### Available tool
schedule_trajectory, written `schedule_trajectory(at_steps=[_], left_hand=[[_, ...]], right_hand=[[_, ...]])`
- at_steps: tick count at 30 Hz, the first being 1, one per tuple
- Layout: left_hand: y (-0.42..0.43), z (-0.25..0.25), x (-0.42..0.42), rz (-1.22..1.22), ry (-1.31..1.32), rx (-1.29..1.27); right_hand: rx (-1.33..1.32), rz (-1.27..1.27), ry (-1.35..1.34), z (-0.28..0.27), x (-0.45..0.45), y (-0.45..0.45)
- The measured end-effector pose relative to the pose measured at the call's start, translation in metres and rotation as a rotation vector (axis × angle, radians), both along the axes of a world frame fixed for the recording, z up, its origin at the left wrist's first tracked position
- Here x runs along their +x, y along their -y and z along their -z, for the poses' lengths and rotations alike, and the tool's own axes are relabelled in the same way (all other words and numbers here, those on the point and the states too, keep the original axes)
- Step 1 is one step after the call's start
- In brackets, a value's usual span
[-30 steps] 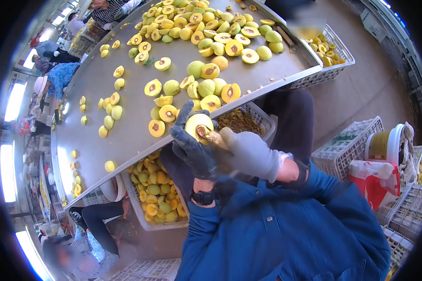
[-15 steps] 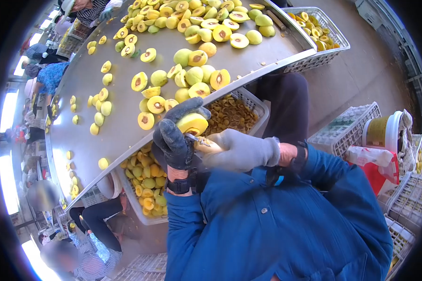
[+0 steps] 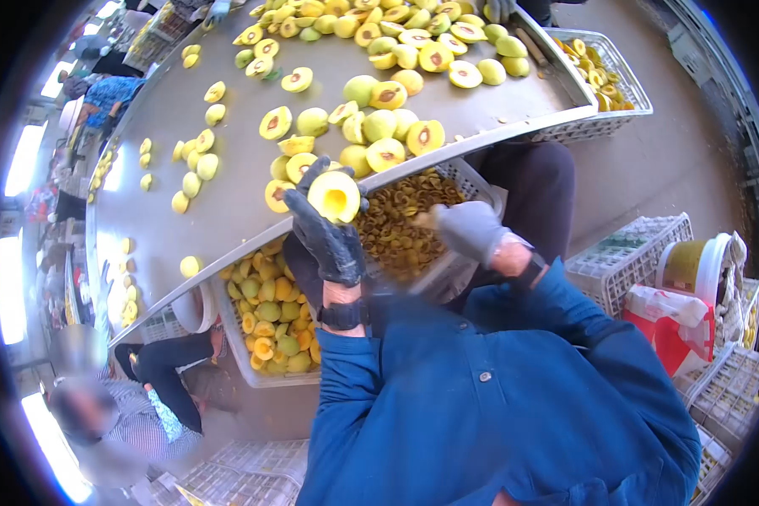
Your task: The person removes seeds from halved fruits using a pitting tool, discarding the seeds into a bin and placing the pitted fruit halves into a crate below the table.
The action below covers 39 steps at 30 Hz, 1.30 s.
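Note:
In a dark glove, my left hand (image 3: 327, 232) holds a halved yellow fruit (image 3: 335, 197), its cut face up with an empty hollow in the middle. My right hand (image 3: 471, 232), in a grey glove, is closed around the wooden handle of a pitting tool (image 3: 428, 218), whose tip I cannot make out. It hovers over a crate of brown pits and scraps (image 3: 405, 221). Halved fruits with pits (image 3: 385, 154) lie on the metal table (image 3: 253, 190) just beyond my left hand.
Below the table edge stands a crate of fruit halves (image 3: 271, 316). Another fruit crate (image 3: 603, 76) is at the table's right end. Crates (image 3: 628, 257), a white bucket (image 3: 691, 266) and a red bag (image 3: 670, 325) stand at right. A seated person (image 3: 135, 413) is lower left.
My right hand has moved right, away from the fruit, with the tool. The fruit in my left hand now faces up, and the pit seen in it earlier is gone.

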<state>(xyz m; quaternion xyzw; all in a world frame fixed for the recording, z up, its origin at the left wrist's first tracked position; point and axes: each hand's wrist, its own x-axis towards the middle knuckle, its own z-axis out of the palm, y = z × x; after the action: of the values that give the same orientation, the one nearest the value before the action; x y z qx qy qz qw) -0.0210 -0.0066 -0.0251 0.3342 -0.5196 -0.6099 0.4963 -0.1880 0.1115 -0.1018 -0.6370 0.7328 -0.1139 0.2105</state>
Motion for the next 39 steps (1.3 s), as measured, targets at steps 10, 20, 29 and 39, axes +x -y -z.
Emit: schedule_trajectory(at_steps=[10, 20, 29, 39], left_hand=[[0.086, 0.056, 0.163, -0.588, 1.144, -0.724], [0.163, 0.073, 0.105, -0.042, 1.015, -0.313], [0.013, -0.005, 0.055, -0.024, 0.543, -0.383], [-0.036, -0.015, -0.004, -0.111, -0.189, 0.092]], right_hand=[[0.043, -0.027, 0.139, 0.034, -0.011, -0.028], [0.122, -0.009, 0.318, 0.007, 0.006, -0.019], [-0.405, 0.199, 0.963, -0.077, 0.066, 0.062], [-0.514, 0.086, 0.265, -0.103, 0.048, 0.012]])
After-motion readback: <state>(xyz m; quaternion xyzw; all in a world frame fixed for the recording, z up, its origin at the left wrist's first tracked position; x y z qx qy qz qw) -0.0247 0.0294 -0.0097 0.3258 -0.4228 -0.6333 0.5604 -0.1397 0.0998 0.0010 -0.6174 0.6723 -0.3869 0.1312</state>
